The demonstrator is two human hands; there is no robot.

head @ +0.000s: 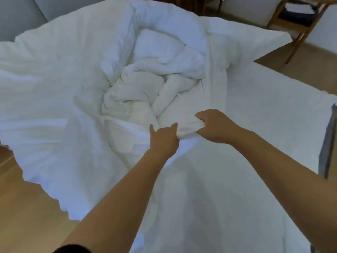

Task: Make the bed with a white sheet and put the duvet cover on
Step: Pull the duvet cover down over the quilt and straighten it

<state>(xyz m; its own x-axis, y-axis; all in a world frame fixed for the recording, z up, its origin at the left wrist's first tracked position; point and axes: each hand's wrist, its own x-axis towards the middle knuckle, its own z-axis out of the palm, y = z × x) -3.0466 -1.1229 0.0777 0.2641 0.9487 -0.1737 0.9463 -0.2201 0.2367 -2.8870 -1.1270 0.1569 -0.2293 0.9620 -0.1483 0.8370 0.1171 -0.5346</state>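
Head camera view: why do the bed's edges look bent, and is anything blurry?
Head view: the wide-angle lens bows the bed edge; light is soft and bluish, with faint shadows in the duvet folds; no glare, but the white cloth loses texture; everything is slightly soft, the left hand and right hand gripping the duvet included.

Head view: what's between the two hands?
A wad of white fabric, gripped by the left hand and right hand. The head view shows no bare gap.
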